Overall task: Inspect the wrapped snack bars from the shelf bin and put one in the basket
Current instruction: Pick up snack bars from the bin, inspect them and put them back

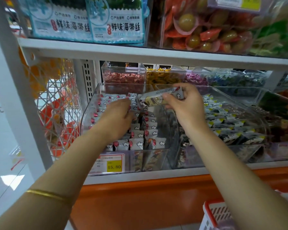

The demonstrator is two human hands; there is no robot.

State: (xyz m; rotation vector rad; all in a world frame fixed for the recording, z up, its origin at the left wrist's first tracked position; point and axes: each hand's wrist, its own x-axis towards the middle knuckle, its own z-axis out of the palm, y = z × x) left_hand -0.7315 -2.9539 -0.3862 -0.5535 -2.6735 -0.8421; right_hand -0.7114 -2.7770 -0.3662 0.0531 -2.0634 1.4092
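A clear plastic shelf bin holds several grey-white wrapped snack bars with red dots and cloud prints. My right hand holds one snack bar above the bin, pinched between thumb and fingers and lying roughly level. My left hand reaches down into the bin with its fingers among the bars; whether it grips one is hidden. The basket, white mesh with a red rim, shows at the bottom right corner.
A second clear bin of dark-patterned packets sits to the right. Smaller bins of wrapped sweets stand behind. An upper shelf overhangs close above the hands. A price tag reads 15.80. A wire rack hangs at left.
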